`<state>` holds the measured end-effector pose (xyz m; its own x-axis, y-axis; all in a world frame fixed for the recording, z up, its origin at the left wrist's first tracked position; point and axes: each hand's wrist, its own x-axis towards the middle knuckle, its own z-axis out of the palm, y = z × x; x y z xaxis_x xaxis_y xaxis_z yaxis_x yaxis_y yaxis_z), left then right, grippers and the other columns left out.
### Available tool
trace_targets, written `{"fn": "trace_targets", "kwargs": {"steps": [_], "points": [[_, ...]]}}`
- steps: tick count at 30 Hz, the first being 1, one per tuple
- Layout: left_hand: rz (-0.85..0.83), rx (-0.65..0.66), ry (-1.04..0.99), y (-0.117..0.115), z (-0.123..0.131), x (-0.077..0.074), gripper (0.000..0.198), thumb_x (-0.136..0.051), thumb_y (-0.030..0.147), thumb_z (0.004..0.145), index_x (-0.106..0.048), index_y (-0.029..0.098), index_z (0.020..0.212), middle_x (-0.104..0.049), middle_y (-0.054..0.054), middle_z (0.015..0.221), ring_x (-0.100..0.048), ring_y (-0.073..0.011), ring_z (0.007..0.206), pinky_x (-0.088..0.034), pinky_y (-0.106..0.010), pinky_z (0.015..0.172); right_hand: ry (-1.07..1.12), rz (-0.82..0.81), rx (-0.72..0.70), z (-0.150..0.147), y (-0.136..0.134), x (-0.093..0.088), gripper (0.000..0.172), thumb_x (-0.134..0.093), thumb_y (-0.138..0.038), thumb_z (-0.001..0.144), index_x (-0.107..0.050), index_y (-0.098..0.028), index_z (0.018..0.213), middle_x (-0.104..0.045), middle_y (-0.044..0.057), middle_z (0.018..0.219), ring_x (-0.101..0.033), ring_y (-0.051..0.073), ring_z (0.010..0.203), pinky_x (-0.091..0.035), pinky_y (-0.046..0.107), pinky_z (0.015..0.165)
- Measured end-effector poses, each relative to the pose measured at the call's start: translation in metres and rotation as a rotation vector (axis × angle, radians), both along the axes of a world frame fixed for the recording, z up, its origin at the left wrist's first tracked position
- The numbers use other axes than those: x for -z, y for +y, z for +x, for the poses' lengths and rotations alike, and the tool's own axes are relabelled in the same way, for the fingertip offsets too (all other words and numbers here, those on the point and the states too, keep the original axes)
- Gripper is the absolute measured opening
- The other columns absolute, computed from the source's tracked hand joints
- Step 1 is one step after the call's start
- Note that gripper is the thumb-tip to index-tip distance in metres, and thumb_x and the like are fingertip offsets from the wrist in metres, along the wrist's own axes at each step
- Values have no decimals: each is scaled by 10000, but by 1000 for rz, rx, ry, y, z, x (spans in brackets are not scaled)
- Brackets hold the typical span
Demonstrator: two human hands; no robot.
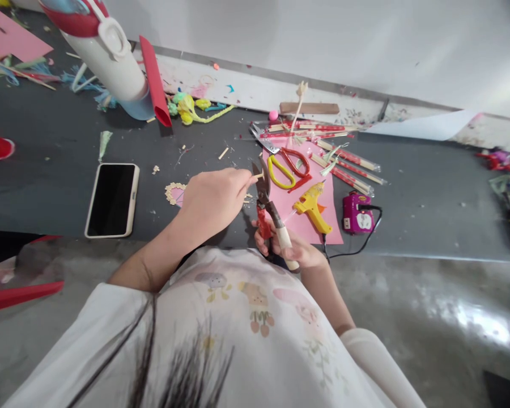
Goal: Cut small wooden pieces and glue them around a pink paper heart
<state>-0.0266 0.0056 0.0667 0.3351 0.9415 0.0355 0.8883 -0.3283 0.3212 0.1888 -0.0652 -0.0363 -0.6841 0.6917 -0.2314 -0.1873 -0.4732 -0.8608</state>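
My left grip [215, 199] pinches a stick [255, 177] at the shears [264, 195]; my right grip [300, 249] clasps their handles.

The snips [264, 195] have dull, dark metal blades and grips of red and cream plastic; the stick [255, 178] is pale bare wood; the tabletop [46, 141] is dark and matt; the sheet [301, 229] is matt pink paper; the glue gun [311, 208] is glossy yellow plastic; the phone [113, 199] has a glossy black face; the floor [408, 294] is smooth, shiny grey.
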Motion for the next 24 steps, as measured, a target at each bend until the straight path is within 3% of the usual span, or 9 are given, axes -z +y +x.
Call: {"fn": "trace_targets", "kwargs": {"steps": [7,13,24], "points": [[62,13,110,-5,0,-2,422,-355,421,1019,-668,199,845,-673,-54,751,-582,-158,628,-213,-319,552,-58,103,-33,2,4,-8,643,-681,-548,786,-449,-252,1308,-497,50,1031,-485,162,821,-423,309,711],[94,7,180,-9,2,-3,419,-322,381,1029,-669,191,892,-697,-70,794,-635,-181,664,-221,-318,542,-285,190,-15,-2,7,-14,598,-614,-551,843,-389,-221,1288,-493,45,1008,-485,172,844,-419,320,727],[129,23,196,-4,2,11,423,-308,360,1036,-667,171,916,-687,-86,770,-661,-209,682,-228,-316,546,-285,31,123,-13,2,-18,477,-609,-541,825,-494,-230,1170,-512,4,880,-480,156,738,-409,318,686]]}}
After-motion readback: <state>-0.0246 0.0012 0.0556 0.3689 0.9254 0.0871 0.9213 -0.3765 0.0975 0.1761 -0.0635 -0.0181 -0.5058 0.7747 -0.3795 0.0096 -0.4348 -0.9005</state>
